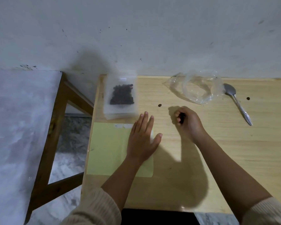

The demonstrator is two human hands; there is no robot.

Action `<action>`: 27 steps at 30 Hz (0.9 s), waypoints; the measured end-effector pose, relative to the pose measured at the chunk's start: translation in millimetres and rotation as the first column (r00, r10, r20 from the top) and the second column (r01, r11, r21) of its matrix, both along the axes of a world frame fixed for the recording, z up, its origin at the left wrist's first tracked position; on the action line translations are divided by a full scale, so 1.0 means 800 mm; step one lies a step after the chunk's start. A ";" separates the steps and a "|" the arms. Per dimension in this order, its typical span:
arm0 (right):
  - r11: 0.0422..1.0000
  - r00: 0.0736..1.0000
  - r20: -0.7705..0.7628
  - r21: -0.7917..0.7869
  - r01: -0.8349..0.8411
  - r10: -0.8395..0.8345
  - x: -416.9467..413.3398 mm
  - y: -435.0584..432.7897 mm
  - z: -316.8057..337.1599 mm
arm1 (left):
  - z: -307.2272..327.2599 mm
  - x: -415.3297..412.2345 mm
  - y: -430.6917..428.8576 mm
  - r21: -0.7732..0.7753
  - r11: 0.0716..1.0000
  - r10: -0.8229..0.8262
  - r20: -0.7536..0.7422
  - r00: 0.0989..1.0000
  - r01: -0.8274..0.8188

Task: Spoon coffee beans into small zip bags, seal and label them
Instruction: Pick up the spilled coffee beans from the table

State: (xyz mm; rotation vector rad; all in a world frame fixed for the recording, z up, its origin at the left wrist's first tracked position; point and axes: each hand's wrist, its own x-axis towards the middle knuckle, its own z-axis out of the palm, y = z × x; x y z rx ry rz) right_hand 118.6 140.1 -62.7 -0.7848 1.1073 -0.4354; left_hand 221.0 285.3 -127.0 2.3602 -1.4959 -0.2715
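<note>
A frosted zip bag (121,95) with dark coffee beans inside lies on top of a stack of similar bags at the table's far left. My left hand (142,137) rests flat, fingers apart, on a pale green label sheet (107,148). My right hand (187,120) is curled shut around something small and dark, likely coffee beans, at the table's middle. A crumpled clear plastic bag (196,88) lies empty at the back. A metal spoon (237,101) lies to its right. Two loose beans sit on the wood, one bean (159,105) near my right hand, another bean (248,98) past the spoon.
The light wooden table (234,151) stands against a grey wall. To its left stands a wooden frame (55,127) beside a pale slab, with floor visible in the gap between.
</note>
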 end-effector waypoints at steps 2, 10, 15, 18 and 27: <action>0.968 0.970 -0.210 -0.188 -0.166 0.125 0.009 -0.009 -0.007 | 0.000 0.001 0.001 -0.013 1.000 -0.016 0.004 1.000 0.016; 0.654 0.839 -0.488 -0.558 -0.511 0.240 0.037 -0.027 -0.031 | -0.003 0.002 0.001 0.006 1.000 0.010 0.011 1.000 -0.010; 0.557 0.773 -0.575 -0.563 -0.611 0.267 0.040 -0.037 -0.039 | -0.001 0.001 0.000 0.025 1.000 0.017 0.044 0.999 -0.019; 0.534 0.764 -0.578 -0.565 -0.629 0.288 0.042 -0.043 -0.039 | -0.002 0.001 0.001 0.023 0.999 0.022 0.050 0.999 -0.023; 0.333 0.640 -0.703 -0.551 -0.766 0.309 0.043 -0.048 -0.046 | 0.002 0.001 0.001 0.053 0.998 0.025 0.046 0.999 -0.028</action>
